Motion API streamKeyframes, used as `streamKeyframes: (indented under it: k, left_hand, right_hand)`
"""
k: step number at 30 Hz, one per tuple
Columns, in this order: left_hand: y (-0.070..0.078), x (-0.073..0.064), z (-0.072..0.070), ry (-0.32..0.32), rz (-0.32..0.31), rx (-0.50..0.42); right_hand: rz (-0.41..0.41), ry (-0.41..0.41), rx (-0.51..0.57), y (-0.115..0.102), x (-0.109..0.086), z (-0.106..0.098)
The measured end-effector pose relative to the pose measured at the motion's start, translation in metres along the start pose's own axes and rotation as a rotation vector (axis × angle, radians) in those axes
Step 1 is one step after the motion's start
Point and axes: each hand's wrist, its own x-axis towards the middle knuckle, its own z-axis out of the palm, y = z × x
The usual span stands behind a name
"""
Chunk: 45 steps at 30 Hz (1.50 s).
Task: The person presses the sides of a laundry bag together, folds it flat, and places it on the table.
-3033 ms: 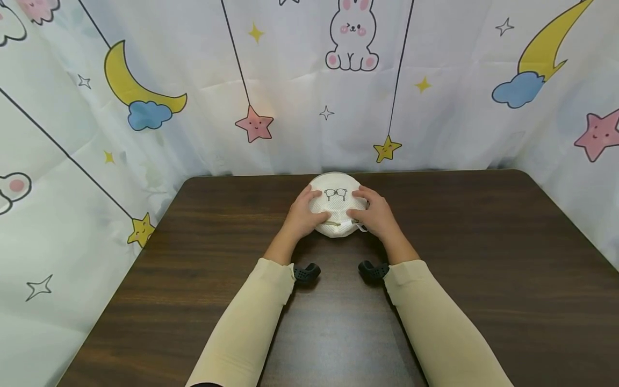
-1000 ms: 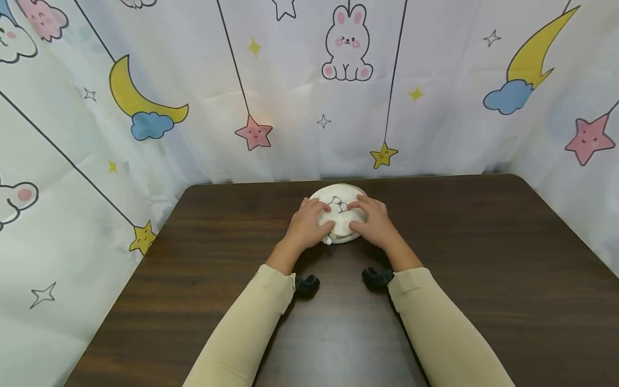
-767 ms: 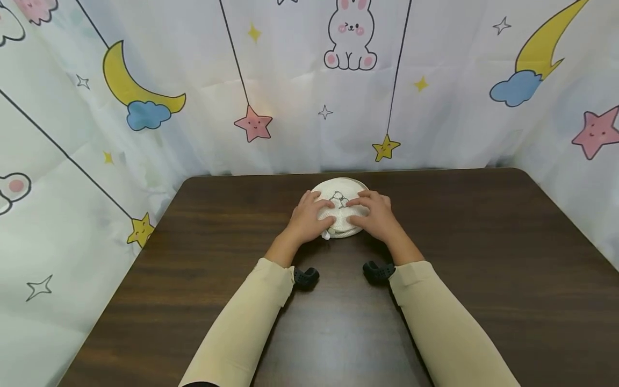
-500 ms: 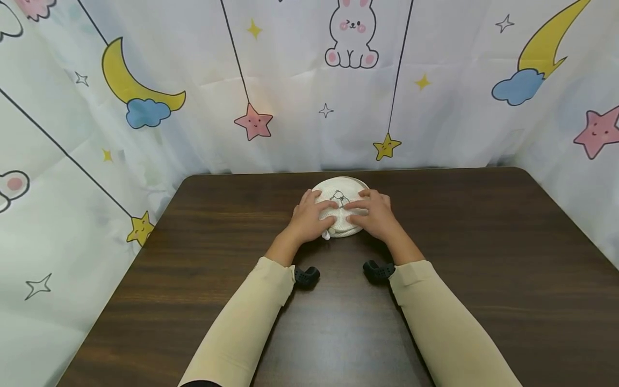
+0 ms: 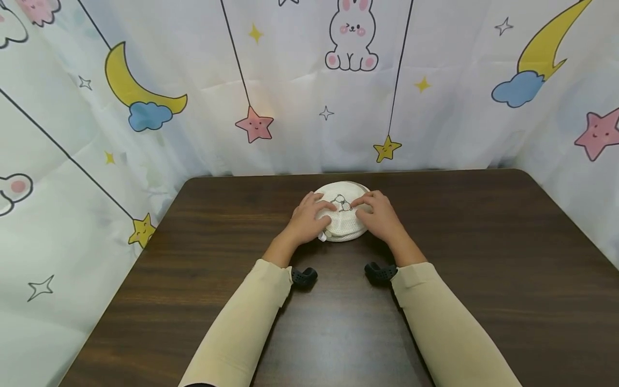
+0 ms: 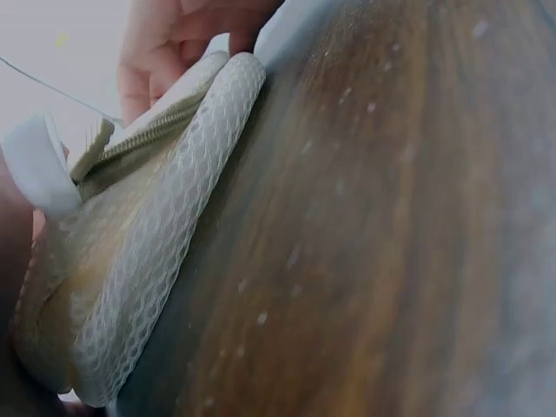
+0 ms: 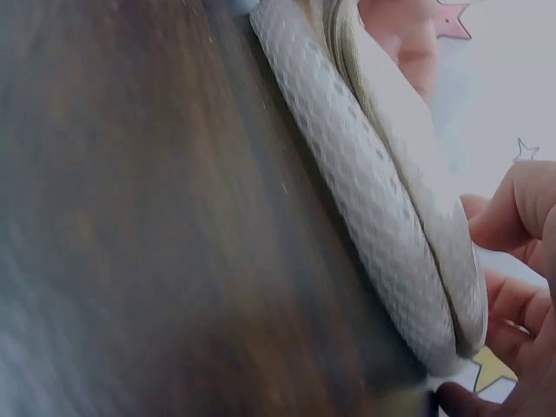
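Note:
A round, off-white mesh laundry bag with a black line drawing on top lies at the back of the dark wooden table. My left hand grips its left side, thumb and index finger over the top. On the opposite edge my right hand holds it with thumb and index finger bent over it. In the left wrist view the zipper runs along the rim, beside a white tag. The right wrist view shows the padded mesh edge flat along the table. Some fingers are hidden behind the bag.
A white curtain printed with moons, stars and a rabbit hangs behind the table's far edge and down both sides. Dark wrist-worn devices stick out from both cream sleeves.
Since 3 seconds ago the bag has been turned: its white tag moved from near right to near left, and the drawing looks different. Lately my right hand shifted slightly right.

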Motion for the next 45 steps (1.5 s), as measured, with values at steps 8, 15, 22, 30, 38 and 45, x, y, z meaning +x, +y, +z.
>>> streamKeyframes:
  k: [8,15,22,30,38,45]
  left_hand:
    - [-0.007,0.002,0.001,0.0,0.023,-0.021]
    - [-0.005,0.002,0.002,-0.023,0.016,-0.001]
    - [-0.004,0.002,0.0,-0.023,0.006,-0.011]
    - [-0.005,0.001,0.001,-0.026,-0.004,-0.041]
    - [-0.004,0.001,0.002,-0.038,0.003,-0.033]
    - [-0.006,0.003,0.001,-0.036,-0.001,-0.016]
  right_hand:
    - [0.016,-0.104,-0.003,0.009,0.003,-0.011]
    - [0.015,-0.18,-0.036,0.007,0.007,-0.014]
    - [-0.012,-0.178,-0.196,-0.007,0.011,-0.015]
    - [-0.165,-0.196,-0.371,-0.022,0.015,-0.012]
    - [-0.083,-0.309,-0.375,-0.024,0.025,-0.01]
    - [-0.008,-0.354,-0.413,-0.026,0.03,-0.006]
